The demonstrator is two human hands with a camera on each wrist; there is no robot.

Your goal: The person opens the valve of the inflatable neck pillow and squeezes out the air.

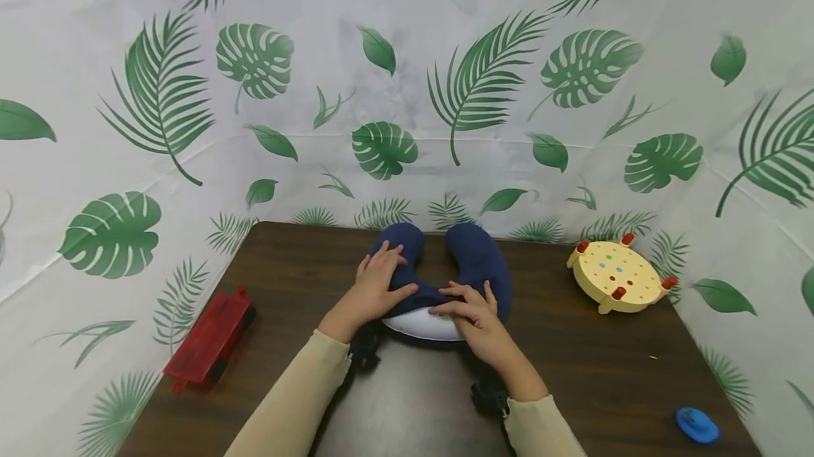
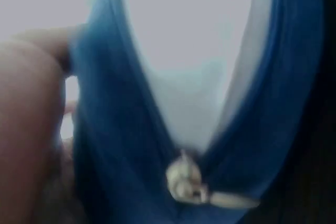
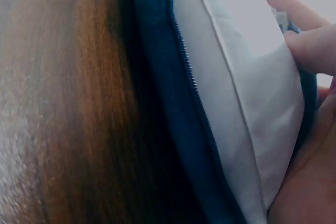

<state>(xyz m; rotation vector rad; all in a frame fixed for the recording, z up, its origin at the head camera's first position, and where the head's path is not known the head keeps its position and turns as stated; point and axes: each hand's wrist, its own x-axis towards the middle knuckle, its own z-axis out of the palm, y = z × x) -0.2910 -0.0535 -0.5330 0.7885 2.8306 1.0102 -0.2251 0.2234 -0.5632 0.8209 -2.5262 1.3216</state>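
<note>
A navy U-shaped neck pillow [image 1: 486, 263] lies on the table, its curved side toward me. Along that side its zipper [image 3: 188, 66] is undone, and the white inner cushion [image 1: 422, 325] shows in the gap. A metal zipper slider [image 2: 185, 181] sits at one end of the opening in the left wrist view. My left hand [image 1: 375, 292] rests on the pillow's left arm, fingers spread and thumb along the cover's edge. With thumb and forefinger, my right hand [image 1: 478, 323] pinches the navy cover [image 3: 176, 98] beside the white cushion; its other fingers lie on the fabric.
A red toy cart [image 1: 213, 337] lies at the table's left edge. On the right stands a round yellow toy [image 1: 617, 275] with red-tipped pegs. A small blue object [image 1: 697, 424] lies near the front right. Leaf-printed cloth [image 1: 407, 90] hangs behind the brown table [image 1: 572, 372].
</note>
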